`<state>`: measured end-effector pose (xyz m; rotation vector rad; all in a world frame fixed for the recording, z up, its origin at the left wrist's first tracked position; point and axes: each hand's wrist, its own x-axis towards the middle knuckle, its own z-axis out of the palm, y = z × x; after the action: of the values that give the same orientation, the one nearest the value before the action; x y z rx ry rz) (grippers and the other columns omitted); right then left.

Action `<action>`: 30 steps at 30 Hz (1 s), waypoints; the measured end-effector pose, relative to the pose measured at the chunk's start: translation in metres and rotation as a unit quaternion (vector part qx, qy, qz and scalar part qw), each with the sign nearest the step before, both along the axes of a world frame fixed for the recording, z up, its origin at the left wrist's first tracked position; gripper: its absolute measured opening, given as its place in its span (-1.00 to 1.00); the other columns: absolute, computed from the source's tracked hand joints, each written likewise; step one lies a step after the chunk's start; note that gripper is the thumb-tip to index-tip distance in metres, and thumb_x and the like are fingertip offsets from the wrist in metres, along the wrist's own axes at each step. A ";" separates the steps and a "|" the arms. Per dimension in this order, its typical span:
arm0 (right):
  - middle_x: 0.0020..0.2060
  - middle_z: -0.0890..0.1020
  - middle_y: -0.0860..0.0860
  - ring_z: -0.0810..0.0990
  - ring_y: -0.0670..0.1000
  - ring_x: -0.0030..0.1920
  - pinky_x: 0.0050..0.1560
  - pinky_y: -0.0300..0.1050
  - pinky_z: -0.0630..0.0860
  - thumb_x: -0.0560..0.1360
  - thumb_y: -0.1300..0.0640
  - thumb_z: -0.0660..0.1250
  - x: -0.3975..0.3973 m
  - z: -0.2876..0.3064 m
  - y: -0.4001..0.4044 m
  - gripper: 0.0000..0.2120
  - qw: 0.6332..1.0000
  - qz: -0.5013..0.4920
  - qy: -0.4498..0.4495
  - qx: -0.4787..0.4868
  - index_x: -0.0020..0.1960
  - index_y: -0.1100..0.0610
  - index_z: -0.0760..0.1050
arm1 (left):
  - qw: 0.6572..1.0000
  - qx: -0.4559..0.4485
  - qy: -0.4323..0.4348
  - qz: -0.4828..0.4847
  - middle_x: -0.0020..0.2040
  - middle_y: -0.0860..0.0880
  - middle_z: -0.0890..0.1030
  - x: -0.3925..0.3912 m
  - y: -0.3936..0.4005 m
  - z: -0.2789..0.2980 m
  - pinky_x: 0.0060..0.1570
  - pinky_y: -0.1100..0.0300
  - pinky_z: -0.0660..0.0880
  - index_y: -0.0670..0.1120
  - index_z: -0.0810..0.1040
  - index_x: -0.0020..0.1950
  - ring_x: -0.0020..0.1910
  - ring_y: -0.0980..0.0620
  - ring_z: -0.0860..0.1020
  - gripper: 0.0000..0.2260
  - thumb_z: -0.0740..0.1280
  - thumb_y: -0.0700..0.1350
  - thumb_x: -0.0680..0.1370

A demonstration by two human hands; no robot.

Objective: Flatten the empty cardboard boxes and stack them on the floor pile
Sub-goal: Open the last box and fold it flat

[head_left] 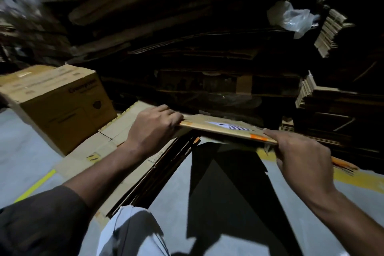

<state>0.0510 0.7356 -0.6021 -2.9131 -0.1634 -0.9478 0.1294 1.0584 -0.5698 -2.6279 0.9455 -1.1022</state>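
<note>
I hold a flattened cardboard box (pixel 226 128) level in front of me; it carries a white printed label and orange tape at its near edge. My left hand (pixel 152 124) grips its left end with fingers curled over the top. My right hand (pixel 301 158) grips its right near corner. Below it, a pile of flattened cardboard (pixel 124 141) lies on the grey floor, its stacked edges showing near my knee. An upright, unflattened brown box (pixel 62 102) stands on the pile's left side.
A tall dark wall of stacked flattened cardboard (pixel 187 37) fills the background. More bundled cardboard (pixel 324 95) sits at right, with a crumpled plastic bag (pixel 291 16) above. Yellow floor lines (pixel 35 187) run at left and right. My leg (pixel 133 233) is at bottom centre.
</note>
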 end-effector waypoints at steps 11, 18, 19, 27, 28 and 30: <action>0.01 0.72 0.13 0.71 0.18 -0.05 -0.12 0.02 0.61 0.22 0.38 0.56 0.005 0.014 0.006 -0.45 0.997 0.022 -0.071 0.011 0.20 0.15 0.65 | 0.999 0.022 -0.036 0.001 -0.09 -0.11 0.71 -0.008 0.009 0.030 -0.26 0.03 0.55 -0.14 0.67 0.08 -0.11 -0.11 0.66 -0.71 0.22 0.00 0.64; 0.04 0.72 0.07 0.70 0.11 0.05 -0.02 -0.01 0.59 0.25 0.38 0.54 0.038 0.016 0.059 -0.49 0.993 0.075 -0.079 0.034 0.18 0.13 0.66 | 0.997 0.017 -0.052 0.057 -0.04 -0.14 0.72 -0.010 0.064 0.032 -0.24 0.07 0.53 -0.16 0.67 0.13 -0.08 -0.12 0.67 -0.78 0.35 -0.06 0.60; 0.05 0.72 0.07 0.70 0.11 0.06 -0.01 -0.01 0.59 0.26 0.38 0.53 0.044 0.014 0.072 -0.49 0.993 0.083 -0.078 0.039 0.18 0.13 0.66 | 0.996 0.013 -0.057 0.064 -0.03 -0.14 0.72 -0.010 0.077 0.030 -0.23 0.07 0.54 -0.16 0.67 0.13 -0.08 -0.13 0.68 -0.78 0.36 -0.06 0.60; -0.15 0.67 0.04 0.65 0.11 -0.16 -0.21 -0.04 0.59 0.31 0.21 0.40 0.096 -0.080 0.223 -0.66 0.974 0.226 0.016 -0.013 0.08 0.10 0.60 | 0.967 -0.080 0.021 0.240 0.06 -0.15 0.71 -0.001 0.225 -0.071 -0.15 -0.02 0.52 -0.16 0.68 0.15 0.04 -0.20 0.63 -0.78 0.44 -0.20 0.51; -0.23 0.64 0.00 0.63 0.07 -0.25 -0.29 -0.08 0.55 0.22 0.19 0.50 0.100 -0.100 0.244 -0.65 0.965 0.256 0.042 -0.038 0.00 0.06 0.59 | 0.947 -0.113 0.052 0.295 0.08 -0.16 0.70 0.000 0.245 -0.098 -0.06 -0.06 0.50 -0.15 0.68 0.14 0.11 -0.23 0.59 -0.75 0.48 -0.24 0.47; -0.34 0.59 -0.05 0.57 0.02 -0.35 -0.38 -0.13 0.45 0.17 0.14 0.50 0.101 -0.136 0.283 -0.72 0.943 0.305 0.086 -0.102 -0.14 0.02 0.57 | 0.874 -0.230 0.108 0.414 0.18 -0.26 0.61 -0.005 0.264 -0.153 0.15 -0.15 0.39 -0.17 0.66 0.12 0.26 -0.33 0.47 -0.73 0.47 -0.27 0.43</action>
<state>0.1517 1.0183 -0.7385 -2.7900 -1.1314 -0.5931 0.1242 1.3224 -0.7230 -3.0236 -0.5208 -0.8596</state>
